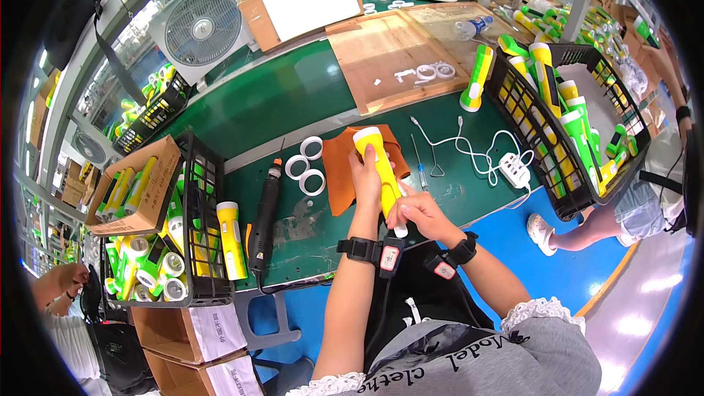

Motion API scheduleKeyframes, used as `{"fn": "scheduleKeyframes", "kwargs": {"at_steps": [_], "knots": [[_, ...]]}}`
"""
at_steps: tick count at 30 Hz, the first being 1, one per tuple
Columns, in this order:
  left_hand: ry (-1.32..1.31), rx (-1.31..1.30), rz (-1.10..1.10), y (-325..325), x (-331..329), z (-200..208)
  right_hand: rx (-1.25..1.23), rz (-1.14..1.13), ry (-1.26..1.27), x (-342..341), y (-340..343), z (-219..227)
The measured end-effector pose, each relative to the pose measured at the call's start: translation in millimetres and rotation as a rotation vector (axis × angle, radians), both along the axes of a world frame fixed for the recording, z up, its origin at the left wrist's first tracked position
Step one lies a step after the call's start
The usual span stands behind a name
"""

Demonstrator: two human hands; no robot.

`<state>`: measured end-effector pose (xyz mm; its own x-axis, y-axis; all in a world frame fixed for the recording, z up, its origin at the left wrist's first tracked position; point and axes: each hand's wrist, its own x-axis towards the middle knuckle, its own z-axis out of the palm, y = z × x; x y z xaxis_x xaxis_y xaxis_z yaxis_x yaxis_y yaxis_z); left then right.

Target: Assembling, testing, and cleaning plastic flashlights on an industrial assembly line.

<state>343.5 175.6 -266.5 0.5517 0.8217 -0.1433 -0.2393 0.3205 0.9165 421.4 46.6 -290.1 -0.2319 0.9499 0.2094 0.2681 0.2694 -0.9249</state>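
A yellow flashlight point(383, 170) with a white head slants over the front of the green bench, its head away from me. My left hand point(366, 180) is wrapped around its body just below the head. At the near end, my right hand point(423, 214) has its fingers closed on the tail, where a white part shows. Beneath the flashlight lies a brown cloth point(339, 169). White rings point(312, 182) rest left of the cloth, beside a black electric screwdriver point(267, 213). On the right lie a thin screwdriver point(420, 169) and a bent metal wire point(437, 163).
Black crates of yellow and green flashlights stand left point(192, 295) and right point(563, 209). Single flashlights stand near them point(232, 238) point(477, 81). A white USB charger point(515, 170) trails cables. A wooden board point(367, 51) lies behind. Other people are at both sides.
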Motion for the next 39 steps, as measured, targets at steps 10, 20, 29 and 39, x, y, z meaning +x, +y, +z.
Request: {"fn": "scheduleKeyframes", "kwargs": {"at_steps": [10, 20, 29, 39], "knots": [[-0.306, 0.018, -0.051, 11.6, -16.8, -6.5, 0.236, -0.432, -0.108, -33.2, 1.8, 29.1], [-0.272, 0.085, -0.257, -6.3, -8.7, -2.1, 0.088, -0.834, 0.190, -23.5, 22.6, 23.3], [-0.220, 0.014, -0.225, -1.0, -11.5, -1.2, -0.022, -1.122, -0.783, 75.2, 69.4, 31.1], [-0.151, -0.017, -0.260, 3.1, -16.0, -5.2, 0.304, -0.784, 0.062, 11.7, 56.0, 59.9]]}}
